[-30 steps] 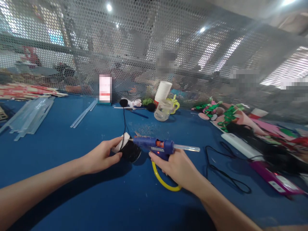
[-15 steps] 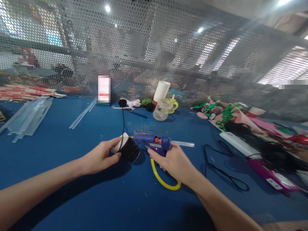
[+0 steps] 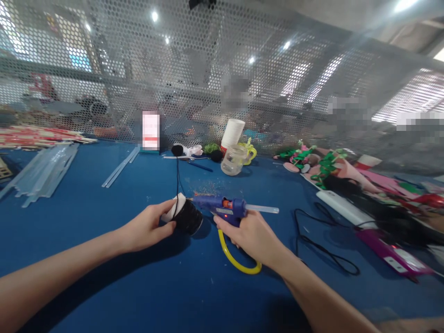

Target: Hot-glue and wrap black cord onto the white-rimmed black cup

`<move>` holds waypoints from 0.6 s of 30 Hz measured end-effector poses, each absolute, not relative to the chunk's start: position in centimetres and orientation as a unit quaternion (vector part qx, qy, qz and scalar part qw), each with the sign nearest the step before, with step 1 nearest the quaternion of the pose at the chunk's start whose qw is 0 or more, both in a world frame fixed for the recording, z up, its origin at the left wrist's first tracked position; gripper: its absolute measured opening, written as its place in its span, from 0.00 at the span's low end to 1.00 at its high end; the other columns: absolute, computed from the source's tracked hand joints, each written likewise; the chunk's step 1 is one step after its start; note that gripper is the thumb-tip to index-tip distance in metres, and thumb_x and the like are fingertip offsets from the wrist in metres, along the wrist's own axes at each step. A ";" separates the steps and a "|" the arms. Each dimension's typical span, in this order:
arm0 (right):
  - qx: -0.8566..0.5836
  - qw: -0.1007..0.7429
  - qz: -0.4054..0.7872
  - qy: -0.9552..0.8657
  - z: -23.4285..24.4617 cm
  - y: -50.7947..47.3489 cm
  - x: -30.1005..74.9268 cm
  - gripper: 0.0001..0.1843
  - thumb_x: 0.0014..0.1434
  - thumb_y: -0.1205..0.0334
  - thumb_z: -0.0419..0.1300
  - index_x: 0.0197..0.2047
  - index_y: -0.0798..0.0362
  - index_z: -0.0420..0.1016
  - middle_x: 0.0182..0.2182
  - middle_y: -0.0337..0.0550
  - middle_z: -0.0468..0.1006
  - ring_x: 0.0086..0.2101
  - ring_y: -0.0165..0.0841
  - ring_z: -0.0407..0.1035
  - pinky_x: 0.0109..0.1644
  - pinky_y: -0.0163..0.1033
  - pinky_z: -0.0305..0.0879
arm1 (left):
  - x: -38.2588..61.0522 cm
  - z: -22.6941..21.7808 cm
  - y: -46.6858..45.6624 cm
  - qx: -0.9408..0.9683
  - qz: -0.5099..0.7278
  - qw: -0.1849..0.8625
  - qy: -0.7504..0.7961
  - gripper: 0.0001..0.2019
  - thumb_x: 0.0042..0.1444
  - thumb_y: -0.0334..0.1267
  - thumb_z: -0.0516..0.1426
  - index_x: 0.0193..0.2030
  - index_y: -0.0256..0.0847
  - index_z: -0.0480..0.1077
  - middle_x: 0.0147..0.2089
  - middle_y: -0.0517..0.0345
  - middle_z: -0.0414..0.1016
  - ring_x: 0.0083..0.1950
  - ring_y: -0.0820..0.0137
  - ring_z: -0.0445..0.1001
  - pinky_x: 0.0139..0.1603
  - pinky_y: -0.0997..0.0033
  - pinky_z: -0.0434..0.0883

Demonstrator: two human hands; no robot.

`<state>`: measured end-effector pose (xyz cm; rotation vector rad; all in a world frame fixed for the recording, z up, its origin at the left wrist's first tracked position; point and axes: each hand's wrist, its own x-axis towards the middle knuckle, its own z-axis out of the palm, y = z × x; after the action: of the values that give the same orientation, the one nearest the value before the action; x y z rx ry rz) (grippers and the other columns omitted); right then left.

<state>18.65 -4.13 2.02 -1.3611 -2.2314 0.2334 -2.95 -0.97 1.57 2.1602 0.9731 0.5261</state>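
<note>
My left hand (image 3: 147, 227) is closed round a small cup (image 3: 183, 215), white at its base and wrapped in black yarn, held on its side just above the blue table (image 3: 104, 259). A black strand (image 3: 178, 178) runs from it to a black ball (image 3: 178, 149) at the back. My right hand (image 3: 251, 236) grips a blue hot glue gun (image 3: 222, 208) with a clear glue stick (image 3: 262, 209) at its rear and a yellow cord (image 3: 236, 261) below. The gun's nozzle touches the cup's rim.
Clear glue sticks (image 3: 41, 169) lie at the far left. A clear mug (image 3: 235, 159) and stacked white cups (image 3: 232, 132) stand at the back by the perforated metal screen (image 3: 222, 69). Green and pink craft pieces (image 3: 326, 166), a black cable (image 3: 322, 245) and a pink box (image 3: 391, 254) fill the right.
Both hands with the cup and glue gun stay nearly still; the gun has shifted slightly left and up in view.
</note>
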 end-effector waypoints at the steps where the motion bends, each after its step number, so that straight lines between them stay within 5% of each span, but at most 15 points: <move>1: -0.488 0.237 0.062 -0.838 2.0 -4.1 18.7 0.15 0.54 0.64 0.46 0.26 0.55 0.73 0.11 0.37 0.65 0.14 0.28 0.60 0.19 0.32 0.57 | -3.0 1.6 -1.0 0.833 0.202 0.351 0.377 0.13 0.50 0.31 0.46 0.42 0.33 0.62 0.34 0.58 0.70 0.34 0.70 0.67 0.34 0.77 0.64; 6: -0.442 0.141 -0.068 -0.883 1.9 -3.9 19.2 0.19 0.55 0.66 0.42 0.35 0.57 0.75 0.14 0.41 0.67 0.16 0.28 0.59 0.20 0.33 0.56 | -3.0 1.4 -0.9 0.836 0.204 0.343 0.377 0.13 0.49 0.31 0.46 0.42 0.33 0.62 0.34 0.58 0.71 0.35 0.70 0.67 0.35 0.77 0.64; 18: -0.448 0.174 -0.019 -0.877 1.0 -3.7 19.4 0.18 0.53 0.72 0.44 0.36 0.55 0.74 0.16 0.41 0.70 0.18 0.31 0.63 0.22 0.35 0.58 | -2.9 1.7 -1.0 0.836 0.204 0.351 0.369 0.11 0.50 0.30 0.47 0.41 0.33 0.62 0.34 0.58 0.70 0.34 0.71 0.67 0.34 0.79 0.64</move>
<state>19.41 -3.74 1.00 -1.2700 -2.4856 -0.0543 -2.90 -0.99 1.65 2.1652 0.9564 0.5271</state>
